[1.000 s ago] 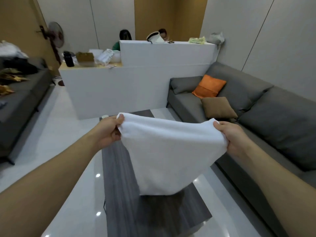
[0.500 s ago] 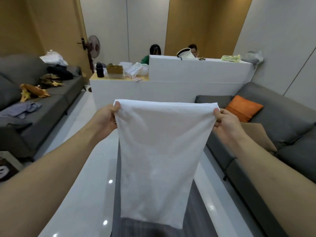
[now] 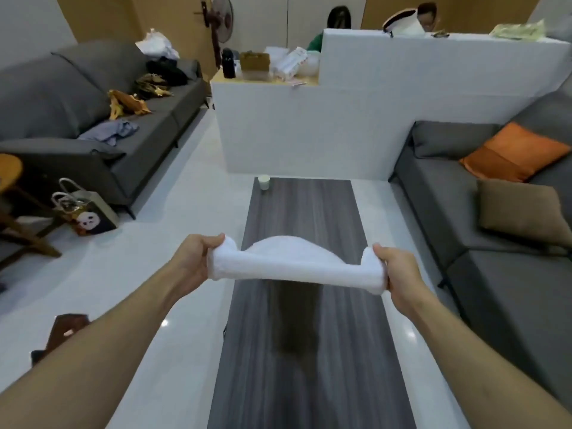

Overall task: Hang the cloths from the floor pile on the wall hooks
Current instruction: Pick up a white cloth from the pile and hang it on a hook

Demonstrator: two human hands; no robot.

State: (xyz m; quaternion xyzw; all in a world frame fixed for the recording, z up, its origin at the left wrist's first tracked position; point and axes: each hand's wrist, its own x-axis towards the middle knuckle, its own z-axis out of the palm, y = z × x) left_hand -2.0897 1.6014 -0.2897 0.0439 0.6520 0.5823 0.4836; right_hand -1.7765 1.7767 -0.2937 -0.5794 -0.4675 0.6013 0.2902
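At the frame's centre, the left hand [image 3: 193,258] and right hand [image 3: 397,270] each pinched an end of the white cloth [image 3: 294,267] above the dark table [image 3: 303,351].

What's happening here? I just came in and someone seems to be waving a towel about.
A person holds a white cloth stretched between both hands over a long dark wood table. The left hand grips one end and the right hand grips the other, with the middle billowing up. No wall hooks show in this view, so the cloth is not hung yet. Grey sofas flank the room, and a small white cup sits at the table's far end.
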